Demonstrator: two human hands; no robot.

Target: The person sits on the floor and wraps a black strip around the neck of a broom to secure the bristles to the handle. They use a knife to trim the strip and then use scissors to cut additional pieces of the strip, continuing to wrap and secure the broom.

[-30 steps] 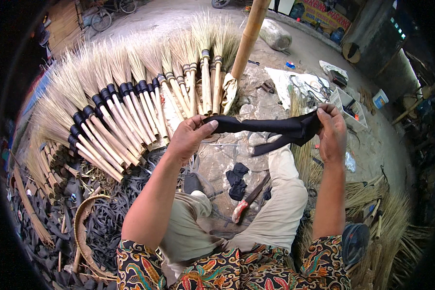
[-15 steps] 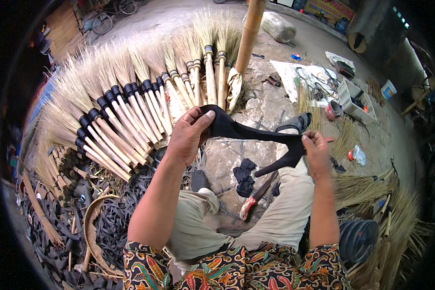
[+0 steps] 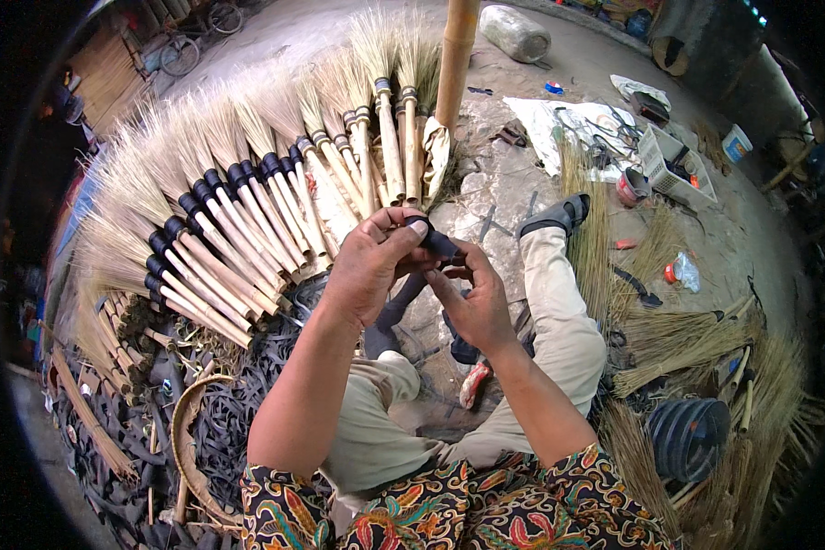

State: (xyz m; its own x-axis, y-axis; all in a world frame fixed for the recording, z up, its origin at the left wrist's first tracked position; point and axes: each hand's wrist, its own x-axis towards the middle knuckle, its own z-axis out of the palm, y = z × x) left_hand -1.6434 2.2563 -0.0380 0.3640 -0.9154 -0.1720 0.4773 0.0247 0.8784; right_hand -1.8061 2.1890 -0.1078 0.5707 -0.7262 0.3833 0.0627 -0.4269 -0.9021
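Observation:
A black, stretchy-looking strip (image 3: 438,242), perhaps rubber or cloth, is held up in front of me between both hands. My left hand (image 3: 368,261) pinches one end between thumb and fingers. Close beside it, my right hand (image 3: 477,302) has its fingertips at the strip's other side, thumb and fingers drawn together. A dark length hangs below the hands. On the ground between my legs lies a knife, its red and white handle (image 3: 473,385) showing and its blade mostly behind my right hand. Dark folded pieces (image 3: 463,349) lie next to it, partly covered.
Many bamboo-handled brooms (image 3: 390,151) lie fanned out at the far left, near a bamboo post (image 3: 456,64). Black strips (image 3: 225,426) are heaped at left by a woven tray's rim (image 3: 178,431). At right are straw bundles (image 3: 674,357), a black ribbed container (image 3: 683,440) and a white crate (image 3: 660,160).
My right hand has come in from the right to meet my left. The strip, stretched wide between them before, is now gathered and bent between the fingers.

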